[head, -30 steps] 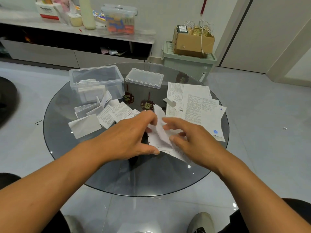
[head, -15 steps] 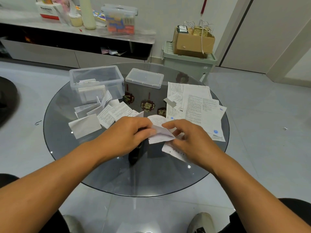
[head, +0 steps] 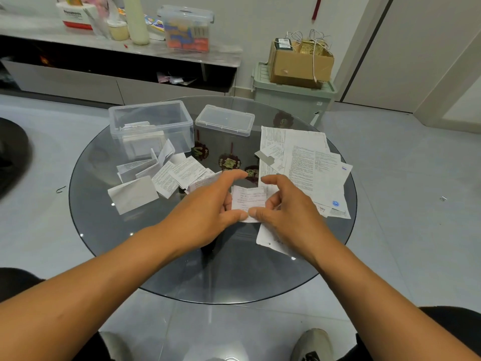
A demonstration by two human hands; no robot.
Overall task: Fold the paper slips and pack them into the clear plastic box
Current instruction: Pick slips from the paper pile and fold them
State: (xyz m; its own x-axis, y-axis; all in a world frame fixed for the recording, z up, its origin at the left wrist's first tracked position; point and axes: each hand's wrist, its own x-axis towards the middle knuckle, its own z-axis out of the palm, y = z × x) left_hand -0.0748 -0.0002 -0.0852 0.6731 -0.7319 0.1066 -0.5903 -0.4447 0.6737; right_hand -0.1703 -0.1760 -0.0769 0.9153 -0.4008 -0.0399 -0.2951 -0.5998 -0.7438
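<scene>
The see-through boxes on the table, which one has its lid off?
The bigger clear plastic box on the left: its top is open and folded slips sit inside. The flatter small box beside it has its lid on.

I see the folded slip (head: 248,201) between my fingertips (head: 244,216) over the round glass table (head: 182,269). Left of the fingers lies a heap of folded slips (head: 161,175); beyond it, the clear plastic box (head: 152,126) — slips inside. Its lid (head: 225,120) lies behind my fingers, unfolded sheets (head: 307,162) to their right.
</scene>
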